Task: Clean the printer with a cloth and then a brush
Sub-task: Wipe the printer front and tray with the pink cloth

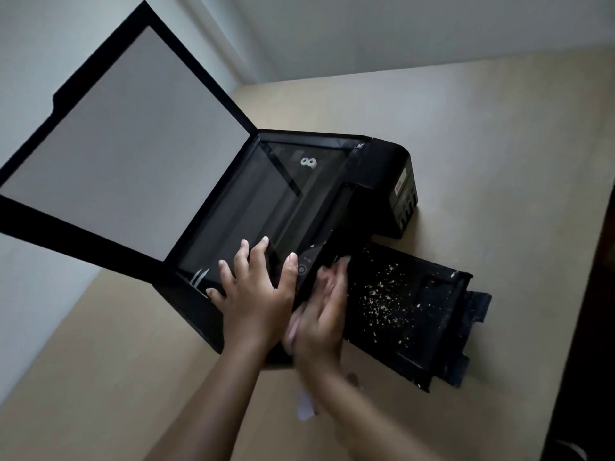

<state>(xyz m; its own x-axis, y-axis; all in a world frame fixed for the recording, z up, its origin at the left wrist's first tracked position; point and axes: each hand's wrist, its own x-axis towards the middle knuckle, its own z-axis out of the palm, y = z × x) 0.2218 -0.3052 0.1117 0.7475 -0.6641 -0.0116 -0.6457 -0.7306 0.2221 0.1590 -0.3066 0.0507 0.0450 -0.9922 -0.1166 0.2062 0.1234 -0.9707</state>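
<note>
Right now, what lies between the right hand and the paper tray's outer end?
Pale crumbs scattered on the black paper tray, seen in the head view, beside the right hand.

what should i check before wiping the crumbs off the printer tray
1. Scanner lid raised and out of the way: ok.
2. Left hand flat on the printer, steadying it: ok.
3. Output tray pulled out and reachable: ok.
4. Tray free of crumbs: not ok, specks scattered on it.
5. Cloth in right hand: cannot tell, hand blurred.
6. Brush within sight: not ok.
</note>
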